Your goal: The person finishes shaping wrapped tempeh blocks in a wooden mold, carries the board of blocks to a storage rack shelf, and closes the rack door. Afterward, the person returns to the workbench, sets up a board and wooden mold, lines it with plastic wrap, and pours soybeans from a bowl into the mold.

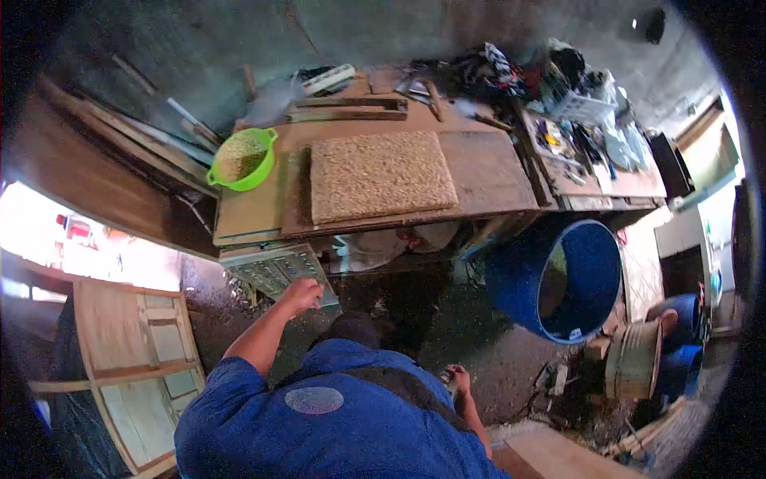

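My left hand (302,297) is closed at the lower edge of a greyish board with rows of dark holes (275,270), which tilts below the table's front left corner. My right hand (458,380) is low by my waist, fingers curled; what they hold, if anything, I cannot make out. On the table, a thick rectangular slab with a coarse, grainy tan surface (383,176) lies on a dark board (495,180). Left of it stands a bright green two-handled colander (267,169) holding pale grains (242,154).
A large blue barrel (511,275) lies on its side at right, its mouth facing me. Wooden frame pieces (347,109) and tools lie on the table's far side. A wooden door-like panel (136,343) stands at left. Debris (558,379) litters the floor.
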`<act>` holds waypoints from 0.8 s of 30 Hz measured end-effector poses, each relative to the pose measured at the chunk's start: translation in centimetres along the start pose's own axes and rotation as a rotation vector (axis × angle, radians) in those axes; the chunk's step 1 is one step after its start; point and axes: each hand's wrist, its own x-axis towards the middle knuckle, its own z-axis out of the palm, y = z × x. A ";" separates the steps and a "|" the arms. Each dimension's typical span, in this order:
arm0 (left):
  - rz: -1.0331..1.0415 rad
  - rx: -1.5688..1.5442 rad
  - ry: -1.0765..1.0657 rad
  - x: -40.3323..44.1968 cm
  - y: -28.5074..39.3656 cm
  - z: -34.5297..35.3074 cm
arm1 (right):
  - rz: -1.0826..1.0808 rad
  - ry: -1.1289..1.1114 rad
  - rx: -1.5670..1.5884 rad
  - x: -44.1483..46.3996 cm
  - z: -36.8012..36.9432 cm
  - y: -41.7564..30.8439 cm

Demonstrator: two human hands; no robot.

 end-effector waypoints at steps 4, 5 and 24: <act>0.085 -0.162 0.432 -0.1 -4.2 -1.8 | 0.073 0.027 0.191 -0.7 0.7 -7.0; 0.069 -0.221 0.604 0.5 -5.0 -2.5 | 0.075 0.024 0.183 -0.6 0.8 -8.5; -0.034 -0.299 0.803 9.0 -0.5 -9.7 | -0.107 0.144 0.772 11.9 15.8 -45.7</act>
